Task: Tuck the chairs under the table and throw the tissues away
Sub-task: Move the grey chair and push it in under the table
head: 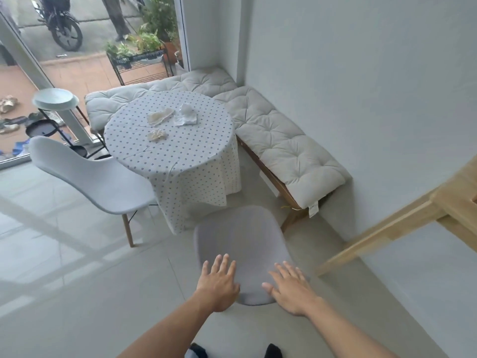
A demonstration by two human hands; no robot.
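A round table (pixel 180 148) under a dotted cloth stands in the corner. Three crumpled tissues lie on it: a cream one (pixel 159 115), a white one (pixel 186 115) and a small one (pixel 157 135) nearer me. A grey chair (pixel 241 239) stands just in front of me, its seat short of the cloth's hanging edge. My left hand (pixel 219 282) and my right hand (pixel 290 289) hover flat over the chair's near back edge, fingers spread, holding nothing. A white chair (pixel 90 177) stands at the table's left, pulled out.
A cushioned corner bench (pixel 281 143) runs behind and right of the table. A black plant stand with a white dish (pixel 55 99) is left by the glass door. A wooden frame (pixel 402 223) juts in at the right. Tiled floor spreads to my left.
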